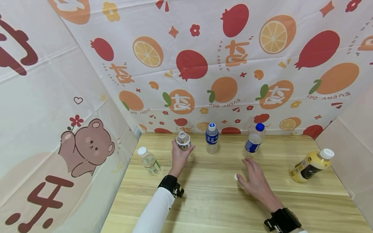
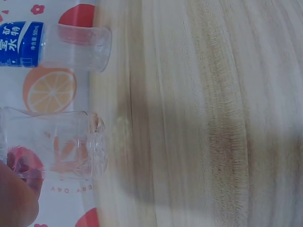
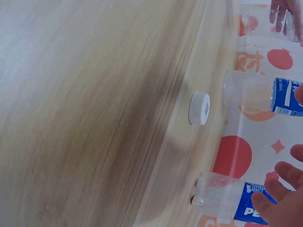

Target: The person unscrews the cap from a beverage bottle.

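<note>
My left hand (image 1: 181,154) grips a clear uncapped bottle (image 1: 183,141), held upright near the table's back edge. In the left wrist view that bottle (image 2: 61,144) looks empty, with a fingertip (image 2: 16,201) on it. I cannot tell whether its base touches the wood. My right hand (image 1: 253,177) hovers flat with fingers spread over the wooden table (image 1: 209,200). Just left of its thumb lies a small white cap (image 1: 235,176). The right wrist view shows the cap (image 3: 199,109) lying alone, apart from my fingers (image 3: 284,198).
A blue-labelled bottle (image 1: 211,138) stands at back centre and a blue-capped one (image 1: 254,139) beyond my right hand. A small white-capped bottle (image 1: 149,160) stands at left, a yellow one (image 1: 310,165) at right. Printed cloth walls (image 1: 204,64) close in three sides.
</note>
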The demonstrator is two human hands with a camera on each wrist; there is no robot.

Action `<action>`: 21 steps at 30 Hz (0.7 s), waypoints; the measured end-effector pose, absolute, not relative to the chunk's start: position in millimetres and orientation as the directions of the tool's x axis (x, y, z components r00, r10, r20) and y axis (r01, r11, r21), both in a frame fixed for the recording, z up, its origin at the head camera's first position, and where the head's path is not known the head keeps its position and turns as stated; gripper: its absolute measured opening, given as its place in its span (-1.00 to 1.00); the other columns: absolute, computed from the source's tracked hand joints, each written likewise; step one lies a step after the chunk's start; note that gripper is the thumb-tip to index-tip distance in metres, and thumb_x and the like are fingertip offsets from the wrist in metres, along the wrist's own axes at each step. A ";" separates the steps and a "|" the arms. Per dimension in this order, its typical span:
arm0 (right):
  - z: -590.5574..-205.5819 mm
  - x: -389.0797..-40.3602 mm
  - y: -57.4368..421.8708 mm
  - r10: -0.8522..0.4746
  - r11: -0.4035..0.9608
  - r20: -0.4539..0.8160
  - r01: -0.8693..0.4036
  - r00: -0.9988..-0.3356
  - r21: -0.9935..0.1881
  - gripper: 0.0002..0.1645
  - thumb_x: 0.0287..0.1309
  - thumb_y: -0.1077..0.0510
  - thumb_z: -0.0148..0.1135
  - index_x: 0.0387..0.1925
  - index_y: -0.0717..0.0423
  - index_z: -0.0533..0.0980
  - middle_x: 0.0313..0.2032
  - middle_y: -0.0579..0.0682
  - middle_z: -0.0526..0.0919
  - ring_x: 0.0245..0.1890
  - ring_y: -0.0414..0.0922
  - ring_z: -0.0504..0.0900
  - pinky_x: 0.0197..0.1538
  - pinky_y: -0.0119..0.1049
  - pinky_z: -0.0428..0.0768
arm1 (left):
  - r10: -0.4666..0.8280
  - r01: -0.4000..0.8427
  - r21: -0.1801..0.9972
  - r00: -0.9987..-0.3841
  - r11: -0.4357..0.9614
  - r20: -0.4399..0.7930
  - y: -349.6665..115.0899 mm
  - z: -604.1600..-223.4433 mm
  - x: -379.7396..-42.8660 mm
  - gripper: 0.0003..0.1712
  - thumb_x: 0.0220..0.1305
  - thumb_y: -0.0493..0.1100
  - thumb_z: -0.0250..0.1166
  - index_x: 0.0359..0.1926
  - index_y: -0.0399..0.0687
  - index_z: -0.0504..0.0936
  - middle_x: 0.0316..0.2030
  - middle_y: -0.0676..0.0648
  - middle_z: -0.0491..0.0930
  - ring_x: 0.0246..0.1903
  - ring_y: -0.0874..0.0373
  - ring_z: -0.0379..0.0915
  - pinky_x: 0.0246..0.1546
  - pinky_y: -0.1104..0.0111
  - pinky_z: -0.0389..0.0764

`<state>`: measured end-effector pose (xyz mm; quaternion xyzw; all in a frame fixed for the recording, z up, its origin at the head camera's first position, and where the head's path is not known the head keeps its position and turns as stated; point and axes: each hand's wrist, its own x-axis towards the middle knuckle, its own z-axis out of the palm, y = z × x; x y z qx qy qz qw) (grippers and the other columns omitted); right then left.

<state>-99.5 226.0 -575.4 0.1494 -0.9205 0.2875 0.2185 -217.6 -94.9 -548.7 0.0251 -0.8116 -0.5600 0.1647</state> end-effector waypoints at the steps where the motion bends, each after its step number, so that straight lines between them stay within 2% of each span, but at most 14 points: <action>1: -575.2 -99.5 225.9 -0.149 0.790 0.488 -0.401 -0.860 -0.464 -0.19 0.02 0.12 0.48 0.24 0.47 0.41 0.25 0.40 0.43 0.22 0.32 0.40 0.18 0.24 0.42 | -0.227 0.144 0.918 -0.944 0.369 0.239 -95.0 -549.7 -218.8 -0.04 0.05 -0.06 0.65 0.30 -0.25 0.25 0.17 -0.35 0.52 0.18 -0.25 0.49 0.22 -0.13 0.50; 11: -574.6 -99.2 223.3 -0.142 0.786 0.458 -0.381 -0.878 -0.487 -0.20 0.05 0.12 0.47 0.26 0.45 0.40 0.27 0.40 0.41 0.24 0.33 0.38 0.21 0.28 0.41 | -0.231 0.107 0.929 -0.953 0.354 0.198 -94.2 -556.4 -228.6 0.02 0.07 -0.04 0.65 0.36 -0.26 0.20 0.18 -0.35 0.50 0.18 -0.23 0.48 0.20 -0.12 0.51; 21: -574.4 -99.3 223.5 -0.141 0.789 0.465 -0.383 -0.874 -0.480 -0.20 0.05 0.13 0.47 0.26 0.45 0.40 0.27 0.41 0.41 0.24 0.33 0.39 0.20 0.28 0.42 | -0.226 0.088 0.935 -0.959 0.343 0.173 -95.3 -566.5 -232.8 0.05 0.06 -0.13 0.65 0.40 -0.25 0.17 0.22 -0.37 0.47 0.21 -0.25 0.45 0.26 -0.12 0.47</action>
